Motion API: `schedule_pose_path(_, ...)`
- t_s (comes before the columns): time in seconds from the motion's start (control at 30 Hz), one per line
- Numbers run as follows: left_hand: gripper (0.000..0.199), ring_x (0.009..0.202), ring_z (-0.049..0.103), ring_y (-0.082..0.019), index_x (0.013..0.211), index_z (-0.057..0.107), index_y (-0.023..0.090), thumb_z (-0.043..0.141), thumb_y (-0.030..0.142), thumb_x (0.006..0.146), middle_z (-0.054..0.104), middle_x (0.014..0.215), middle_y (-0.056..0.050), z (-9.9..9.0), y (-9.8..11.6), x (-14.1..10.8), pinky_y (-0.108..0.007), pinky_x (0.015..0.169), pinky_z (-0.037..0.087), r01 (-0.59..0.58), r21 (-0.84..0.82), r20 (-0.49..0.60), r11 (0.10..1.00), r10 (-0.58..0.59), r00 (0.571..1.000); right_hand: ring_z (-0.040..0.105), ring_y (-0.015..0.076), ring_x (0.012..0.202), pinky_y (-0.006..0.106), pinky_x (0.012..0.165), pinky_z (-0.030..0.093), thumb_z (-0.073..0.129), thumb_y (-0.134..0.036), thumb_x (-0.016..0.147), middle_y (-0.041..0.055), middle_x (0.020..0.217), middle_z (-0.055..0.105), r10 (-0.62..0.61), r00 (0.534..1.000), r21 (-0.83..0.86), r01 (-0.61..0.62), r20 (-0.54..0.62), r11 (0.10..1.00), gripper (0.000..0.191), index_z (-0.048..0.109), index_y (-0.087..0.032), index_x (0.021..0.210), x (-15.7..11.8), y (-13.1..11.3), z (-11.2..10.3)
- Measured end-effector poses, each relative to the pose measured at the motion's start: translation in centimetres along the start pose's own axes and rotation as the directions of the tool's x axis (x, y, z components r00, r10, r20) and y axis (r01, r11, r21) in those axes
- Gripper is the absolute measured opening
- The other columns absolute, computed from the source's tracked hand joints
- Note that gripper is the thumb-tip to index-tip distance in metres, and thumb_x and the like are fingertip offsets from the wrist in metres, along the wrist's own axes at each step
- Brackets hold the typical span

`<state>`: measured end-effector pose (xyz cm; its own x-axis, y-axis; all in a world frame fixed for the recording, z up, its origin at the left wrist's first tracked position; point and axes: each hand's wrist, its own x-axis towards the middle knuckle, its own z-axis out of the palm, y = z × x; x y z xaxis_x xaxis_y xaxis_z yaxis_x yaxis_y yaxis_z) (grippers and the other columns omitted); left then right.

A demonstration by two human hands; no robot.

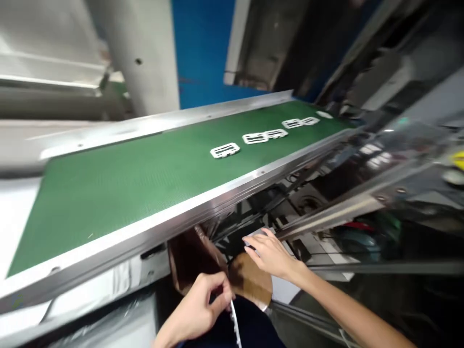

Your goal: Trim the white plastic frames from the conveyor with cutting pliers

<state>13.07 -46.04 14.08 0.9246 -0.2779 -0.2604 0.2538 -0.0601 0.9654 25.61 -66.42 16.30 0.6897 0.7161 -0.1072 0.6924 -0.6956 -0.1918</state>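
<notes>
My left hand (205, 304) is low in the view, thumb and fingers pinched on a thin white plastic piece (235, 323) that hangs down edge-on. To its right my right hand (266, 250) is held in the air with its fingers apart and nothing between them. Beyond both hands runs a green conveyor belt (126, 188). Several flat white plastic frames lie on it in a slanting line toward the far right, the nearest one (224, 150) apart from the others.
The belt's metal side rail (174, 210) crosses between my hands and the belt. Below it are a brown open box or bag (192, 258) and a round wooden seat (250, 280). Metal bars and machine parts stand on the right. A blue panel (203, 48) rises behind the belt.
</notes>
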Motion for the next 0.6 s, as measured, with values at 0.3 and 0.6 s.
schedule_pose_path(0.3,0.030,0.070,0.051,-0.016,0.073,0.053,0.016,0.049,0.041,0.089,0.060,0.073,-0.002,-0.1,-1.8,-6.6,-0.027,0.067,0.037,0.002,0.026,-0.308,1.000,0.006,0.952,0.061,0.0206,0.094,0.034,0.088,0.037,0.043,-0.030,0.088,0.0062,0.094,0.068,-0.361,0.873,0.116,0.342,0.327,0.933,0.026,0.061,-0.020,0.104,9.8,-10.3,8.2)
schedule_pose_path(0.6,0.029,0.076,0.055,-0.019,0.073,0.054,0.018,0.049,0.041,0.089,0.065,0.081,-0.005,1.0,-3.9,-12.1,-0.028,0.069,0.039,0.018,-0.178,-0.539,0.984,-0.113,0.835,0.057,0.0189,0.098,0.032,0.081,0.045,0.044,-0.028,0.090,0.0077,0.111,0.060,-0.453,0.803,0.203,0.405,0.388,0.892,0.024,0.058,-0.018,0.106,16.2,-22.3,14.6)
